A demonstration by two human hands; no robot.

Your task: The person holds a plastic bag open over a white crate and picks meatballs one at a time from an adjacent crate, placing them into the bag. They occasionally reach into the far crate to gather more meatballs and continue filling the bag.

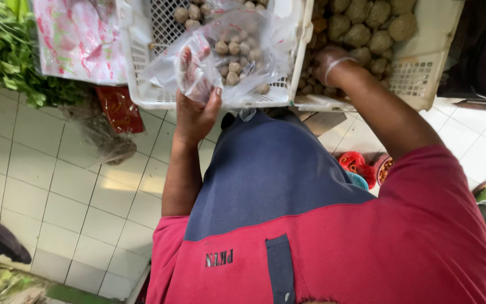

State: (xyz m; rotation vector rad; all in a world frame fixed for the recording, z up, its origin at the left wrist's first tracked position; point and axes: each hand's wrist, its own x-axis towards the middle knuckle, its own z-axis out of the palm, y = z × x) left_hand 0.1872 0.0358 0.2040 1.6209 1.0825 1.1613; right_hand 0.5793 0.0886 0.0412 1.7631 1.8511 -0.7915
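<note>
My left hand [195,107] grips the edge of a clear plastic bag [243,45] holding several small brown balls, held up against the front of a white slotted crate [153,95]. More small balls lie loose in that crate. My right hand [330,61], in a thin clear glove, reaches into a second white crate [417,76] of larger rough brown balls [367,25]. Its fingers are buried among the smaller ones at the crate's near corner, so I cannot tell what they hold.
Leafy greens [1,50] and a pink patterned plastic bag [80,39] sit at the upper left, with a red packet [120,110] below them. White floor tiles [57,191] lie under me. Small red and blue containers [358,168] stand at my right side.
</note>
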